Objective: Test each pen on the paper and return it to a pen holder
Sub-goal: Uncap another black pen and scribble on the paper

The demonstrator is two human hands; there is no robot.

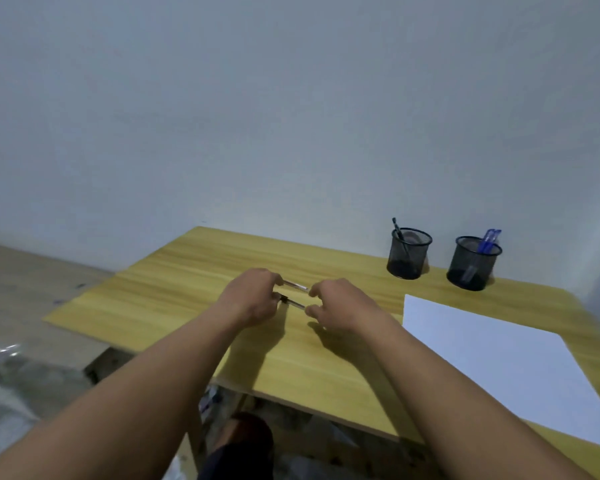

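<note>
Two clear-barrelled pens lie between my hands over the middle of the wooden table: the far pen and the near pen, side by side. My left hand pinches their left ends and my right hand pinches their right ends. A white sheet of paper lies flat at the right. At the back right stand two black mesh pen holders: the left holder has a black pen in it, the right holder has blue pens.
A plain wall rises right behind the table. The table's near edge runs under my forearms, with my knee below it. Clutter and plastic wrap lie on the floor at the left.
</note>
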